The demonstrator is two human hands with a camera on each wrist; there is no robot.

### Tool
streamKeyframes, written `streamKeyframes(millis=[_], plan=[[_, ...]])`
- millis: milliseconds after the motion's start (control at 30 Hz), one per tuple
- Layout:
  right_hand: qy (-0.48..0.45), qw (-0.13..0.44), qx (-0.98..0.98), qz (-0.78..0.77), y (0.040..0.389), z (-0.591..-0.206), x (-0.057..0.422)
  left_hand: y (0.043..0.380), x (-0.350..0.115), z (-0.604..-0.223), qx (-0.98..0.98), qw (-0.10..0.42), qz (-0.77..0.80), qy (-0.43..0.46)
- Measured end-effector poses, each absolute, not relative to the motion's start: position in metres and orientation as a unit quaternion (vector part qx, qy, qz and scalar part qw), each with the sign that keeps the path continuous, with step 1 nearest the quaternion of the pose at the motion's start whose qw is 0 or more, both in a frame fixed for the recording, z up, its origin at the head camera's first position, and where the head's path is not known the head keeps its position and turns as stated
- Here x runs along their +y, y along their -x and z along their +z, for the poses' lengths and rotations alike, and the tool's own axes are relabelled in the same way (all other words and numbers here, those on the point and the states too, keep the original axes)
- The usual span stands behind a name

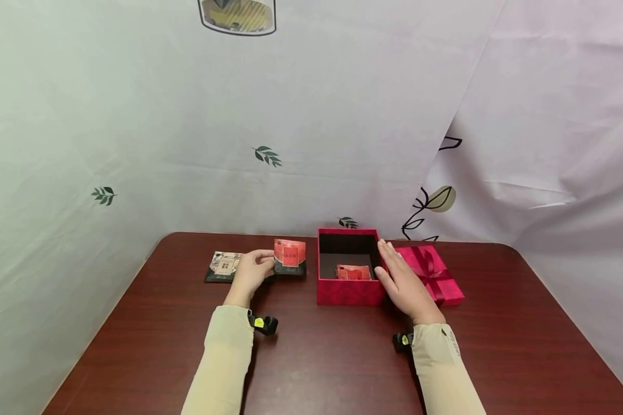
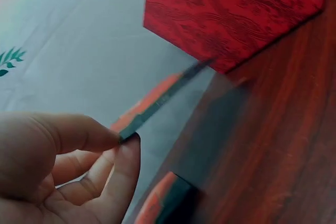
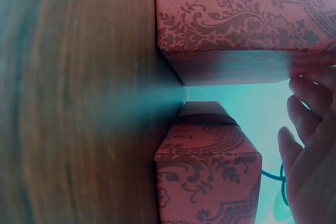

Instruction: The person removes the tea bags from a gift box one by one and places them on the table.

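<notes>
Between thumb and fingers, my left hand [image 1: 254, 271] pinches a flat red-and-black packet [image 1: 289, 257] by its left edge, upright and left of the box. The left wrist view shows this packet [image 2: 157, 100] nearly edge-on, off the table. An open red patterned box [image 1: 350, 293] stands at the table's back. Another red packet [image 1: 353, 272] lies inside it. My right hand [image 1: 406, 288], fingers extended, rests along the box's right rim. In the right wrist view its fingertips [image 3: 310, 95] are right at the box wall [image 3: 236, 19].
A red box lid [image 1: 449, 288] with a ribbon bow lies right of the box. A floral packet [image 1: 224, 264] lies left of my left hand. Below the pinched packet, the left wrist view shows another red-and-black packet [image 2: 176, 200]. Behind the brown table [image 1: 332, 357] hangs a printed cloth [image 1: 187, 115].
</notes>
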State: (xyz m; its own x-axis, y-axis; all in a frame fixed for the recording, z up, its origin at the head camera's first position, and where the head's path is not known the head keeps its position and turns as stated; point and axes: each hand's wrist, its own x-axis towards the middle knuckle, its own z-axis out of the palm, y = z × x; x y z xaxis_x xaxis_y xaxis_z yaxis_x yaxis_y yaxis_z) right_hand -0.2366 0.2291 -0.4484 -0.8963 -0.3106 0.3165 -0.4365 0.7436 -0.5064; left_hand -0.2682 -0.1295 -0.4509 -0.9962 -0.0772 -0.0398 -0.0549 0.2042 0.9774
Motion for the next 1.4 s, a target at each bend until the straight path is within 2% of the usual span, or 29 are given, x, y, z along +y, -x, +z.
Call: streamKeyframes(millis=[333,1400], plan=[[-0.202,0.107,-0.928,0.294,0.236,-0.448,0.229,0.269,-0.124,-0.462,-0.796,-0.011,-0.604,-0.050],[-0.198,0.094,-0.929,0.298,0.237,-0.449,0.230,0.261,-0.112,-0.447,-0.893,0.027,-0.448,-0.024]])
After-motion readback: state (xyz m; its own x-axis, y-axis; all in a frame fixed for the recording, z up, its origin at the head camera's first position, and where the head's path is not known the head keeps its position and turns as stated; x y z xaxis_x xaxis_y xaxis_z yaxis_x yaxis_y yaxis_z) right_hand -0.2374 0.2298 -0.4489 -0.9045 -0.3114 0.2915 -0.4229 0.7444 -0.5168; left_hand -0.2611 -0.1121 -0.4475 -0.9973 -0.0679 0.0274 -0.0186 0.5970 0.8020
